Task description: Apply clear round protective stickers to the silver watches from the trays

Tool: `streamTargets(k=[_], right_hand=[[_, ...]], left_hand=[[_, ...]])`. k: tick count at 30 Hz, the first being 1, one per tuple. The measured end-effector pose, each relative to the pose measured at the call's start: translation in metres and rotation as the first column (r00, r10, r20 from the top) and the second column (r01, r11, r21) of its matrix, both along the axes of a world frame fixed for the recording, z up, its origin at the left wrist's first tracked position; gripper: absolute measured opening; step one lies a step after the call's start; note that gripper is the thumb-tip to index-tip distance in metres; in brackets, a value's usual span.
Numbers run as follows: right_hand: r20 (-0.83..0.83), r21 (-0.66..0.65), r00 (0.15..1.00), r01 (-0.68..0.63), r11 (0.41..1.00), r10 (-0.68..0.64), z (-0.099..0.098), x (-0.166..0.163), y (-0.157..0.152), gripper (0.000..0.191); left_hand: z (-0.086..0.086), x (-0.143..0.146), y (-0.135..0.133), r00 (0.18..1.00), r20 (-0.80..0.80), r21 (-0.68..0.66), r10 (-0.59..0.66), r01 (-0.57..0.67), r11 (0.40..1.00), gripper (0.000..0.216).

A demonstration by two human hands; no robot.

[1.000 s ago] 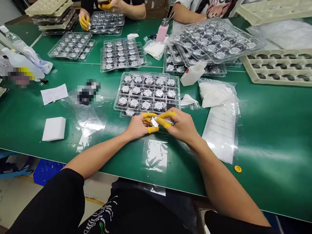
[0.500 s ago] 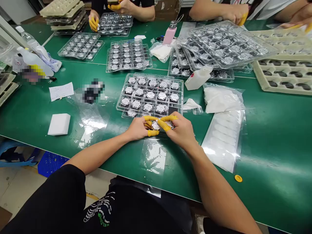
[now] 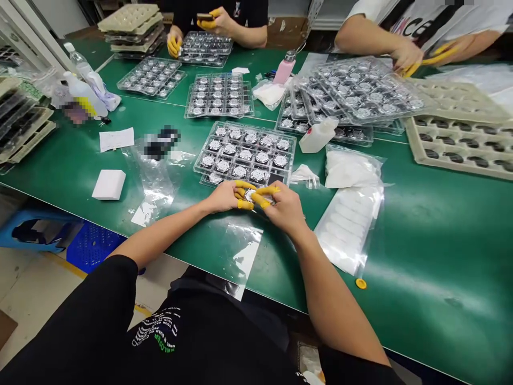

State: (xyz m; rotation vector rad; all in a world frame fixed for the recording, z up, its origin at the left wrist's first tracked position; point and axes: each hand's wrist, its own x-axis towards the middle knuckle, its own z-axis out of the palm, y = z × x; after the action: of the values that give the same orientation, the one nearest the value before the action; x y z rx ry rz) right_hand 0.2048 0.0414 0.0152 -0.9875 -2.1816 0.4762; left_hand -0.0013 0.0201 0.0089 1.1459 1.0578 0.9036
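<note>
Both my hands meet at the table's near edge, with yellow finger cots on several fingertips. My left hand [image 3: 223, 197] and my right hand [image 3: 283, 207] pinch a round silver watch head [image 3: 250, 196] between them, and my fingers hide most of it. Just beyond my fingertips lies a clear plastic tray [image 3: 289, 155] holding rows of matching silver watch heads. A small clear plastic bag [image 3: 243, 251] lies under my wrists on the green mat [image 3: 433, 230].
Beyond the tray, several more clear trays [image 3: 219, 96] of watch heads stand on the mat. A white foam block [image 3: 109, 184] lies left, and a bag of white pads [image 3: 344, 227] lies right. Two co-workers [image 3: 220, 21] [image 3: 404, 48] work across the table; beige trays [image 3: 460, 147] stand right.
My view has swung, so the table contents shift and tilt in the frame. My hands still pinch the watch head. The far right co-worker's hand has moved down and left.
</note>
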Motion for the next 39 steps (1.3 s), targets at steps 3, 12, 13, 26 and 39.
streamTargets(k=[3, 12, 13, 26, 39], right_hand=[[-0.056, 0.002, 0.995, 0.085, 0.996, -0.085, 0.001, 0.004, 0.003, 0.019], [-0.024, -0.048, 1.0, 0.007, 0.999, -0.008, 0.002, 0.015, 0.006, 0.022], [-0.017, -0.055, 1.0, 0.002, 0.999, -0.002, 0.002, 0.015, 0.006, 0.023], [-0.016, 0.011, 0.986, 0.166, 0.986, -0.166, -0.012, 0.006, -0.001, 0.028], [0.0, 0.058, 0.98, 0.198, 0.978, -0.198, -0.002, -0.003, -0.013, 0.033]], left_hand=[[0.002, 0.009, 0.005, 1.0, 0.001, 0.013, -0.009, 0.009, 1.0, 0.067], [-0.01, 0.02, 0.004, 0.999, 0.013, 0.137, -0.045, 0.043, 0.99, 0.06], [-0.011, 0.019, 0.004, 0.998, 0.022, 0.141, -0.051, 0.047, 0.989, 0.061], [-0.009, 0.023, 0.001, 0.998, 0.061, 0.137, -0.028, 0.019, 0.99, 0.064], [-0.011, 0.027, -0.005, 0.993, 0.042, 0.206, 0.107, -0.114, 0.972, 0.06]])
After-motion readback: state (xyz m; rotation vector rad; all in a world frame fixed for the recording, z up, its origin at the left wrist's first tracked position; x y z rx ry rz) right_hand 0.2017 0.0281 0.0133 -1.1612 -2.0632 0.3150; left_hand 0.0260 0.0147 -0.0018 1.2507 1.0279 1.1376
